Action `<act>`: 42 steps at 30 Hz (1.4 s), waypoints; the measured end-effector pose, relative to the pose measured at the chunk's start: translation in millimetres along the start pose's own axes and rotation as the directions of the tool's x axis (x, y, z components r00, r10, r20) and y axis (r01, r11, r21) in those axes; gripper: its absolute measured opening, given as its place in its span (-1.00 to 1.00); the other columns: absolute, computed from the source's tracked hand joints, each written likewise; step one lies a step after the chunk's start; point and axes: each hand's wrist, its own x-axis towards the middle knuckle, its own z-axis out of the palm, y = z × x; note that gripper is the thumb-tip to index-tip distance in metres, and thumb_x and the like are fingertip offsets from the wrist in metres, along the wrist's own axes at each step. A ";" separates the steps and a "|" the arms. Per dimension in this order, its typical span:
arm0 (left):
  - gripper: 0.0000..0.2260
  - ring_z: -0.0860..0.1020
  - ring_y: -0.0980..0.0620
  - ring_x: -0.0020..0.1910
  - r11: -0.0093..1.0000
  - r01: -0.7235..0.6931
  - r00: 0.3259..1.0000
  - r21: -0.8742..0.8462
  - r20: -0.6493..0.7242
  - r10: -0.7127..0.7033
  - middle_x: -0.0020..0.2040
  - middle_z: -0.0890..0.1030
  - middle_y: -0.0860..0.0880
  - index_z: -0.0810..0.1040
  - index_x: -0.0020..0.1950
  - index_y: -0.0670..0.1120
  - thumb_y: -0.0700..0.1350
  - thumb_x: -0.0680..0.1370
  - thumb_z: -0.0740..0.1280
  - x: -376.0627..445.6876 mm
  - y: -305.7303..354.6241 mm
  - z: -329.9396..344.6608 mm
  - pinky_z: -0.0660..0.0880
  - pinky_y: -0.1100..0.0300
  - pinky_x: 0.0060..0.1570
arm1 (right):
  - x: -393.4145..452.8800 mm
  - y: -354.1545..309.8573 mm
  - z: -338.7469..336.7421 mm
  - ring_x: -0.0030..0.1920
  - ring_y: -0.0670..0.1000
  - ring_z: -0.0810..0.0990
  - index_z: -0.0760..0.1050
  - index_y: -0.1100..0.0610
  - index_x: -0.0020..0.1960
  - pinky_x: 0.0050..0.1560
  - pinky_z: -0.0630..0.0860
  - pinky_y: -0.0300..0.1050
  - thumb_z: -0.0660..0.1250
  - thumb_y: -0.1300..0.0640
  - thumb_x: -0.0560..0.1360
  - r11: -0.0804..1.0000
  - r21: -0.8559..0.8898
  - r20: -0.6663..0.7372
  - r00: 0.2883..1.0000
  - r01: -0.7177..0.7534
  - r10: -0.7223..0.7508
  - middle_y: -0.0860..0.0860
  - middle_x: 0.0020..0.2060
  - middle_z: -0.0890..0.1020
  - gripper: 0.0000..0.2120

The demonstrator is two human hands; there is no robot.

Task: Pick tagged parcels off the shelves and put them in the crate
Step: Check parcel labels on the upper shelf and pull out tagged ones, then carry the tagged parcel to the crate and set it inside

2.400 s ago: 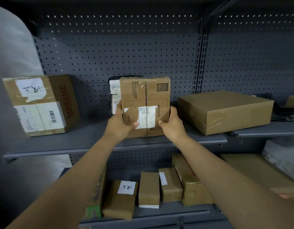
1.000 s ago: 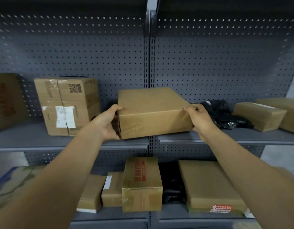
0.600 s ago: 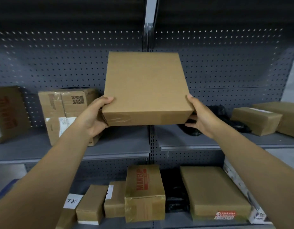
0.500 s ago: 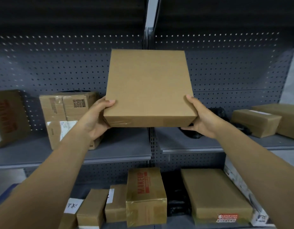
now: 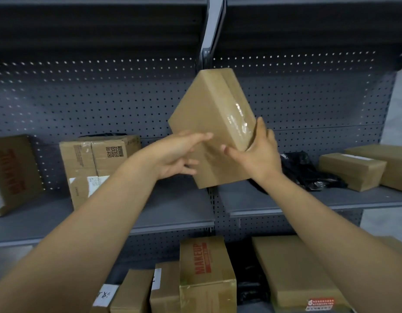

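Grey pegboard shelves (image 5: 173,213). Middle shelf: taped box (image 5: 98,168) with QR label near the left end, red-lettered box (image 5: 12,175) at the far left edge, black bag (image 5: 308,170) and two plain boxes (image 5: 353,170) toward the right end. Lower shelf: MAKEUP box (image 5: 206,272), flat box (image 5: 295,274), small tagged boxes (image 5: 132,290) at the front edge. Plain brown parcel (image 5: 213,132) in the air above the middle shelf, tilted on a corner. Right hand (image 5: 256,152) grips its lower right edge, thumb on the face. Left hand (image 5: 175,154) open, blurred, fingers spread against the parcel's left side.

Nine boxes (image 5: 212,129), two hands (image 5: 175,154).
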 end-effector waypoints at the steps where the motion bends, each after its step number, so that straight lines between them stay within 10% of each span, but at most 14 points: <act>1: -0.31 0.46 -0.22 0.35 0.999 -0.032 0.999 -0.044 0.019 0.033 0.47 0.36 -0.18 0.19 0.56 -0.03 0.06 0.52 0.41 0.3 5.1 10.1 0.43 -0.17 0.32 | -6.7 -6.0 4.6 0.45 0.15 0.28 -0.10 0.07 0.61 0.39 0.31 0.22 0.45 -0.33 0.31 0.994 -0.090 -0.029 0.998 0.060 -0.062 0.11 0.44 0.27 0.13; 5: -0.53 0.67 -0.04 0.01 0.969 -0.146 0.987 -0.199 -0.095 0.129 0.04 0.69 -0.05 0.52 0.28 -0.05 0.07 0.43 0.51 5.4 13.0 30.2 0.62 0.01 -0.01 | -28.7 -19.3 14.0 0.45 0.11 0.27 -0.06 0.09 0.60 0.42 0.28 0.18 0.44 -0.27 0.34 0.974 -0.031 0.046 0.973 0.226 -0.224 0.07 0.45 0.26 0.07; 10: 0.12 0.71 -0.07 -0.05 0.921 -0.212 0.940 -0.327 -0.326 0.101 0.07 0.70 -0.07 0.44 0.37 -0.07 0.22 -0.13 0.68 24.4 -5.3 7.0 0.63 -0.13 -0.05 | -43.3 -20.2 13.5 0.55 -0.07 0.09 -0.04 0.03 0.62 0.55 0.13 -0.06 0.40 -0.05 0.46 0.906 0.146 0.270 0.865 0.397 -0.422 -0.08 0.57 0.09 -0.11; 16: -0.33 0.68 -0.04 0.02 0.914 -0.200 0.931 -0.354 -0.360 0.064 0.03 0.71 -0.02 0.58 0.24 -0.03 0.18 0.18 0.55 28.4 -25.4 -9.2 0.60 0.01 0.00 | -29.5 -14.7 0.5 0.45 -0.09 0.28 0.33 0.06 0.50 0.48 0.18 -0.18 0.34 0.01 0.56 0.847 0.201 0.304 0.791 0.492 -0.531 -0.07 0.45 0.37 -0.46; 21: -0.70 0.69 0.01 0.00 0.904 -0.288 0.922 -0.317 -0.346 0.172 -0.05 0.74 0.01 0.61 0.14 -0.03 0.10 0.48 0.41 23.3 -27.0 -21.0 0.59 0.04 0.03 | 15.9 24.8 -24.2 0.40 0.01 0.35 0.35 0.07 0.46 0.39 0.29 -0.11 0.32 0.01 0.56 0.982 0.162 0.044 0.993 0.099 -0.107 0.01 0.41 0.37 -0.52; 25: -0.76 0.69 -0.01 0.00 0.887 -0.329 0.927 -0.323 -0.288 0.239 -0.04 0.74 -0.01 0.63 0.06 -0.02 0.11 0.55 0.32 16.7 -24.9 -27.4 0.57 0.07 0.01 | 36.6 49.3 -44.2 0.36 0.01 0.45 0.21 -0.02 0.53 0.33 0.39 -0.09 0.28 -0.20 0.54 0.836 0.437 0.248 0.938 -0.332 0.243 -0.05 0.43 0.41 -0.37; 28: -0.74 0.70 0.04 -0.12 0.889 -0.321 0.940 -0.327 -0.225 0.256 -0.13 0.74 0.02 0.62 0.00 0.00 0.13 0.59 0.25 12.6 -24.0 -22.6 0.58 0.09 -0.03 | 34.5 56.1 -56.8 0.17 0.06 0.64 0.46 -0.02 0.36 0.22 0.56 0.09 0.29 -0.30 0.50 0.665 0.561 0.464 0.852 -0.493 0.240 -0.01 0.19 0.66 -0.46; 42: -0.57 0.71 0.02 -0.07 0.952 -0.170 0.985 -0.253 -0.052 0.162 -0.06 0.75 0.03 0.64 0.11 0.07 0.35 0.51 0.25 36.4 -27.5 41.8 0.58 0.04 -0.08 | -34.7 91.8 -102.7 -0.07 -0.09 0.67 0.54 -0.08 0.04 -0.08 0.54 -0.13 0.26 -0.27 0.53 0.631 0.629 0.244 0.886 -0.454 0.394 -0.14 -0.17 0.73 -0.71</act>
